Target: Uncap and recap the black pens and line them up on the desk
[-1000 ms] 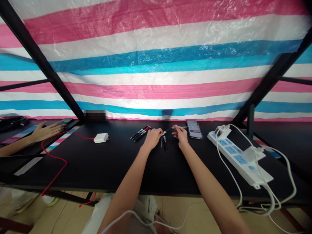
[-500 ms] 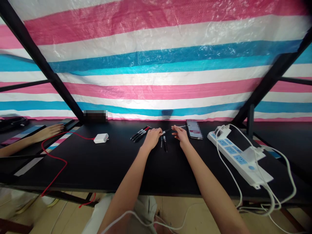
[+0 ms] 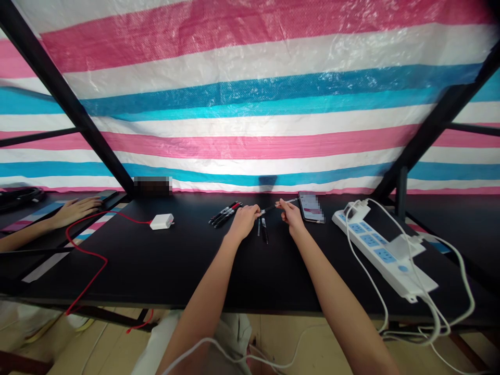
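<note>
My left hand (image 3: 245, 220) is closed, thumb and fingers pinching the left end of a dark pen barrel (image 3: 269, 210) above the black table. My right hand (image 3: 291, 213) pinches a thin, pale pen refill (image 3: 292, 200) at the barrel's right end, and the refill slants up to the right past the fingers. How far it sits inside the barrel I cannot tell. Below the barrel lie a short black pen part (image 3: 265, 230) and a thin grey stick (image 3: 258, 227), perhaps another refill. Several pens (image 3: 223, 214), black and red, lie together beside my left hand.
A phone (image 3: 311, 207) lies right of my right hand. Farther right is a white power strip (image 3: 385, 255) with plugs and cables. A white charger (image 3: 161, 222) with a red cable (image 3: 104, 263) is at left. Another person's hand (image 3: 78, 209) rests at far left.
My right hand's fingers have drawn together around the refill. The refill's outer end has shifted slightly left, toward the barrel. My left hand stays in place.
</note>
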The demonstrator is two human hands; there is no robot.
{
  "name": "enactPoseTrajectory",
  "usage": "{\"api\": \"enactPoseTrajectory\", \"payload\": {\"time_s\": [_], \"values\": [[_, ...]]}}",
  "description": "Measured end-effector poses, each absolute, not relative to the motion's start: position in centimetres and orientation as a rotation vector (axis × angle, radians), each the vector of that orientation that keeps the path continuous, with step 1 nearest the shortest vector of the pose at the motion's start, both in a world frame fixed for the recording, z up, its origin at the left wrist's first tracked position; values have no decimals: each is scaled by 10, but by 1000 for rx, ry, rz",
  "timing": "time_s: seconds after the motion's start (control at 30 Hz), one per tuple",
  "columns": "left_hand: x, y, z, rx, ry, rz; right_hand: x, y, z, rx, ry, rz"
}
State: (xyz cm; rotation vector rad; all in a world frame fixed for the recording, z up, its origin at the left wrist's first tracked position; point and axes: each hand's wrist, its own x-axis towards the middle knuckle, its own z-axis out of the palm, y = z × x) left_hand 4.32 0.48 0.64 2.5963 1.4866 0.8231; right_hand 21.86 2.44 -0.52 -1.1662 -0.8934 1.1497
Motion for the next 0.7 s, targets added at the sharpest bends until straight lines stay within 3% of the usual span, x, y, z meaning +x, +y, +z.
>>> {"api": "enactPoseTrajectory", "payload": {"time_s": [0.7], "values": [[45,3,9,2589,1477,846,216,26,-5,-1146,-889,1155]]}}
